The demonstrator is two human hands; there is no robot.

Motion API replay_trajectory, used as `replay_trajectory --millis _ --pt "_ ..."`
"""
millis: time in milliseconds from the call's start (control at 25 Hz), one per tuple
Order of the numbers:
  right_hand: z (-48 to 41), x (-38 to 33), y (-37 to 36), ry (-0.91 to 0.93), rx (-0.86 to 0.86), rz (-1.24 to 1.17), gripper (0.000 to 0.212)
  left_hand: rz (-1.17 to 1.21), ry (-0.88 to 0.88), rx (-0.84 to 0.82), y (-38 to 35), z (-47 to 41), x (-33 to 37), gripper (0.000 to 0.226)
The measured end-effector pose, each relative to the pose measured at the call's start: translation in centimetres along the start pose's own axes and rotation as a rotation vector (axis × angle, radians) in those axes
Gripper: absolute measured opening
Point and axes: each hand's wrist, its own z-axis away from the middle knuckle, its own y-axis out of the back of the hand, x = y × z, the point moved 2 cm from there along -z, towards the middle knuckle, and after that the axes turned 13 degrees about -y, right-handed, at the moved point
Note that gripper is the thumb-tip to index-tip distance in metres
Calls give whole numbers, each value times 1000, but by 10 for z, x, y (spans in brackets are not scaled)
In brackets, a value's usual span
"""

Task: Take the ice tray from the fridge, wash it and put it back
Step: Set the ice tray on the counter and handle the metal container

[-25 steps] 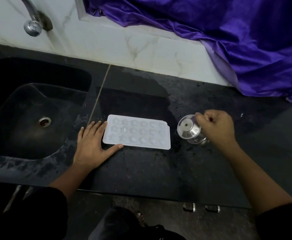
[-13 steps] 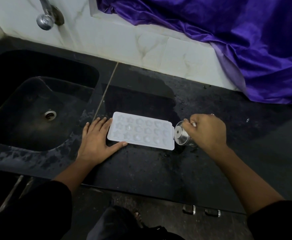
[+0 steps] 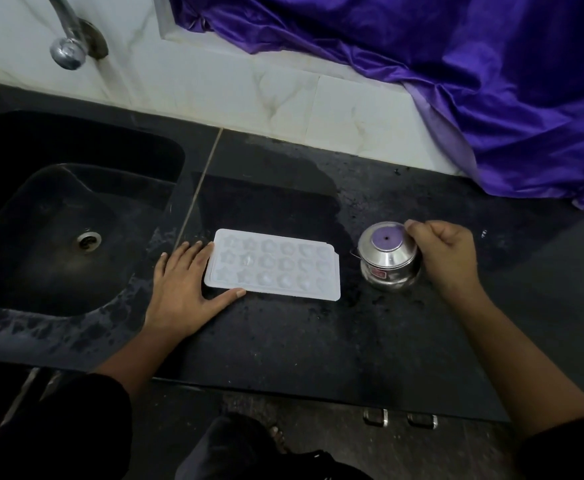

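**Status, near to far**

1. Front edge: 2 cabinet handles (image 3: 399, 418) sat below the bench (image 3: 301, 341). Dark sleeves covered both forearms.
2. L hand (image 3: 179, 292): flat on the bench, palm down, fingers straight and spread. Fingertips touched the short L edge of the ice tray (image 3: 273, 265); thumb lay along its front L corner. No grip, contact only.
3. Ice tray: white, 3 rows of star and round cells, lying flat on the bench just R of the sink (image 3: 13, 209). Whether cells faced up or down: cannot tell.
4. R hand (image 3: 446, 258): fingers curled round the R side of a steel pot (image 3: 387, 258), 1 fingertip at the lid rim. Pot stood upright just R of the tray, not touching it.
5. Mid: dark sink w/ drain (image 3: 89, 239); no water seen running. A wet patch (image 3: 266, 188) spread on the bench behind the tray.
6. Far: white tiles (image 3: 249, 88), tap (image 3: 67, 51) over the sink's rear, purple cloth (image 3: 456, 81) draped at rear R.

**Step in hand (est.)**

Tray was out of the fridge and staged beside the sink. Wash phase looked pending or under way. Tray cleanliness: cannot tell.

**Next move (est.)**

- R hand to let go of the pot.
- Tray lay flush on a wet bench, so a corner needs prying, or a slide toward the sink lip, before the hands can pinch its thin rim.
- Carry it level under the tap.
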Motion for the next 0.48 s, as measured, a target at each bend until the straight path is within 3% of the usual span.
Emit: replay_trajectory --millis 320,480 --pt "17 -28 -63 345 24 691 48 17 7 -5 1 1 0 111" --pt "21 -31 -83 434 18 858 51 20 9 0 0 1 -1 112"
